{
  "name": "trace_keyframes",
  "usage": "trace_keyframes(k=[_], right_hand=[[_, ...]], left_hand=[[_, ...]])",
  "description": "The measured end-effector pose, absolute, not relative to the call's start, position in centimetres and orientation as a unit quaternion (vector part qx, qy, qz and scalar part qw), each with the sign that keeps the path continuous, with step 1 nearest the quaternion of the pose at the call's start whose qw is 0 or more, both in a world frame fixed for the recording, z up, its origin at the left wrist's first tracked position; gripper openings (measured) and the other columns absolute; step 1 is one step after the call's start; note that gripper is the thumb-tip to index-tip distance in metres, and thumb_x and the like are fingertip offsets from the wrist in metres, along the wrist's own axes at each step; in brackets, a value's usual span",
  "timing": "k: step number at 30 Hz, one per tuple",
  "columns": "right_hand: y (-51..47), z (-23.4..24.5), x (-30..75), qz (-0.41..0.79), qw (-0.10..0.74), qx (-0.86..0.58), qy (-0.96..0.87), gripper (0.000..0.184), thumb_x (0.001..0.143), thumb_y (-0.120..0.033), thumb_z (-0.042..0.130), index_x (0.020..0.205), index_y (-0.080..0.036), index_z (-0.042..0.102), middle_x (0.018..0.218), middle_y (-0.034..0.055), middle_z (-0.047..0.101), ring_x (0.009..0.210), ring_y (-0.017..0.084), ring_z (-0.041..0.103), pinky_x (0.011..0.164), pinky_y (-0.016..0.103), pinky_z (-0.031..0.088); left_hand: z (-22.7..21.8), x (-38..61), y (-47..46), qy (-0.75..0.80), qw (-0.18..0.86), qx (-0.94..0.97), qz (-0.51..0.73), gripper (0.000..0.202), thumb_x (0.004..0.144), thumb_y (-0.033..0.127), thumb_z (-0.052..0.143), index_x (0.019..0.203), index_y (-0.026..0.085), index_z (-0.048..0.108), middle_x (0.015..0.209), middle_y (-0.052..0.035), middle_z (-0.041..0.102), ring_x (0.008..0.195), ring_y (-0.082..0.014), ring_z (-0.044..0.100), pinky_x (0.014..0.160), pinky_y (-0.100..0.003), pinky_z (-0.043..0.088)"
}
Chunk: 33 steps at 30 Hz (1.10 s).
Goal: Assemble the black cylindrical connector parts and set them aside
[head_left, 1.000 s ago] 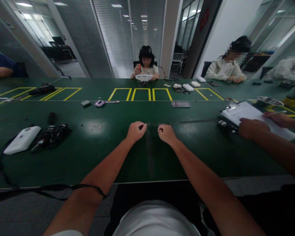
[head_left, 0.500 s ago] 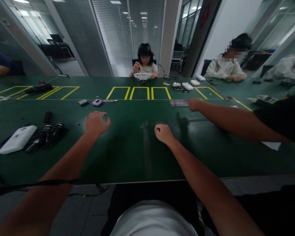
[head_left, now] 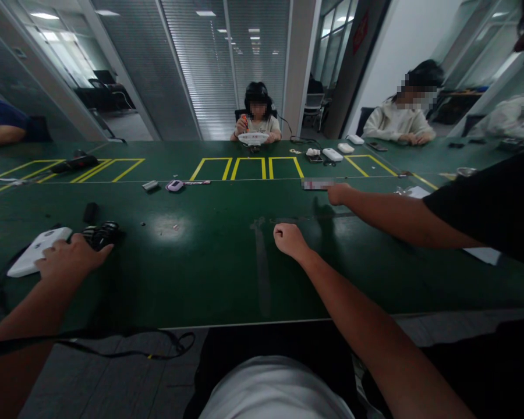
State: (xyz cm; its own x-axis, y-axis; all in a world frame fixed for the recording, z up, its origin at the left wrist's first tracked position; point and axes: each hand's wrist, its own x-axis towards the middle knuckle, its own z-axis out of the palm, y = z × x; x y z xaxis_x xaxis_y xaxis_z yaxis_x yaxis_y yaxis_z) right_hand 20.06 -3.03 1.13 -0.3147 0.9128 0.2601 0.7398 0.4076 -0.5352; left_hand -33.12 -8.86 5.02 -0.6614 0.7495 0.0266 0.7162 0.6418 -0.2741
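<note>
My left hand [head_left: 72, 255] is over the left part of the table, fingers spread and thumb stretched out. It covers part of a bundle of black cables [head_left: 101, 234] and the near right corner of a white box-shaped device [head_left: 34, 254]; whether it touches them I cannot tell. Just behind the cables lies a small black block-like item [head_left: 90, 212]. My right hand [head_left: 290, 241] is curled into a fist at the middle of the green table [head_left: 218, 267], with nothing visible in it. Another person's hand [head_left: 338, 194] is beyond it, touching a blurred flat strip [head_left: 317, 184].
A lilac device [head_left: 174, 185] and a small grey item [head_left: 150, 185] lie farther back. Yellow tape outlines [head_left: 248, 158] mark the far side. Across the table a person holds a white oval object [head_left: 253, 138]. A black strap [head_left: 113, 349] hangs near my left forearm.
My left hand has swung left and toward me, from mid-table to above the cables and white device. My right fist has stayed put. The other person's hand has shifted slightly left.
</note>
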Motion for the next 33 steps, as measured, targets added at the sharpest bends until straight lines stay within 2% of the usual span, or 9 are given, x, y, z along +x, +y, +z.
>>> trace_keyframes(k=[4, 7, 12, 18, 23, 26, 28, 30, 33], right_hand=[[-2.9, 0.9, 20.1, 0.155, 0.263, -0.525, -0.794, 0.023, 0.078, -0.006, 0.045, 0.066, -0.017, 0.061, 0.072, 0.0031, 0.061, 0.067, 0.013, 0.051, 0.066, 0.025, 0.034], [-2.8, 0.7, 20.1, 0.152, 0.256, -0.531, -0.793, 0.022, 0.077, -0.005, 0.045, 0.066, -0.017, 0.061, 0.072, 0.0029, 0.06, 0.068, 0.013, 0.051, 0.066, 0.025, 0.034], [-2.7, 0.9, 20.3, 0.143, 0.246, -0.517, -0.807, 0.021, 0.078, -0.005, 0.044, 0.067, -0.017, 0.058, 0.072, 0.0023, 0.057, 0.069, 0.013, 0.049, 0.067, 0.026, 0.033], [-2.0, 1.3, 20.8, 0.146, 0.24, -0.508, -0.814, 0.021, 0.081, -0.005, 0.043, 0.068, -0.017, 0.055, 0.072, 0.0018, 0.055, 0.07, 0.013, 0.049, 0.068, 0.026, 0.034], [-1.8, 1.2, 20.7, 0.153, 0.234, -0.508, -0.815, 0.021, 0.082, -0.005, 0.044, 0.068, -0.017, 0.055, 0.073, 0.0018, 0.056, 0.07, 0.013, 0.049, 0.069, 0.027, 0.034], [-1.6, 1.4, 20.7, 0.153, 0.225, -0.51, -0.816, 0.021, 0.082, -0.005, 0.045, 0.068, -0.017, 0.056, 0.073, 0.0021, 0.057, 0.071, 0.013, 0.049, 0.069, 0.027, 0.035], [-1.2, 1.7, 21.0, 0.138, 0.22, -0.521, -0.813, 0.021, 0.081, -0.005, 0.046, 0.068, -0.017, 0.057, 0.074, 0.0024, 0.058, 0.071, 0.013, 0.05, 0.069, 0.027, 0.034], [-0.3, 2.1, 21.7, 0.117, 0.219, -0.536, -0.807, 0.019, 0.08, -0.006, 0.048, 0.072, -0.018, 0.06, 0.078, 0.003, 0.059, 0.073, 0.014, 0.051, 0.068, 0.027, 0.034], [1.7, 2.8, 23.1, 0.093, 0.219, -0.564, -0.791, 0.02, 0.081, -0.009, 0.052, 0.091, -0.019, 0.066, 0.088, 0.005, 0.061, 0.076, 0.015, 0.052, 0.068, 0.028, 0.034]], left_hand=[[3.8, -34.7, -9.3, -0.901, 0.065, -0.413, 0.113, 0.09, 0.079, 0.077, 0.02, 0.137, 0.011, 0.039, 0.139, -0.0248, 0.049, 0.118, -0.0368, 0.051, 0.082, -0.04, 0.045], [3.4, -35.1, -8.7, -0.909, 0.073, -0.398, 0.095, 0.094, 0.075, 0.082, 0.022, 0.139, 0.014, 0.035, 0.142, -0.0245, 0.046, 0.121, -0.0386, 0.05, 0.086, -0.045, 0.045], [3.0, -35.2, -7.3, -0.929, 0.028, -0.363, 0.072, 0.108, 0.068, 0.088, 0.023, 0.142, 0.009, 0.031, 0.143, -0.0302, 0.043, 0.122, -0.0426, 0.05, 0.085, -0.048, 0.046], [2.5, -36.7, -6.4, -0.93, 0.05, -0.359, 0.066, 0.096, 0.069, 0.082, 0.03, 0.139, 0.016, 0.037, 0.138, -0.0261, 0.051, 0.115, -0.0389, 0.055, 0.08, -0.046, 0.046], [3.1, -36.8, -5.9, -0.909, 0.074, -0.394, 0.114, 0.095, 0.069, 0.08, 0.028, 0.133, 0.012, 0.047, 0.138, -0.0294, 0.049, 0.117, -0.0435, 0.053, 0.082, -0.048, 0.043], [3.3, -36.1, -6.4, -0.888, 0.103, -0.425, 0.139, 0.091, 0.073, 0.079, 0.018, 0.132, 0.016, 0.047, 0.141, -0.0227, 0.048, 0.123, -0.0409, 0.047, 0.087, -0.046, 0.04], [3.2, -35.6, -7.0, -0.87, 0.142, -0.452, 0.134, 0.084, 0.076, 0.075, 0.016, 0.131, 0.021, 0.049, 0.137, -0.0169, 0.053, 0.124, -0.0401, 0.044, 0.089, -0.046, 0.038], [3.1, -35.1, -7.5, -0.852, 0.173, -0.478, 0.123, 0.079, 0.078, 0.072, 0.016, 0.129, 0.022, 0.051, 0.13, -0.015, 0.057, 0.121, -0.0404, 0.043, 0.089, -0.047, 0.037], [3.3, -34.5, -7.6, -0.85, 0.175, -0.485, 0.112, 0.081, 0.08, 0.07, 0.015, 0.128, 0.016, 0.051, 0.132, -0.0195, 0.054, 0.118, -0.0403, 0.044, 0.088, -0.047, 0.037]])
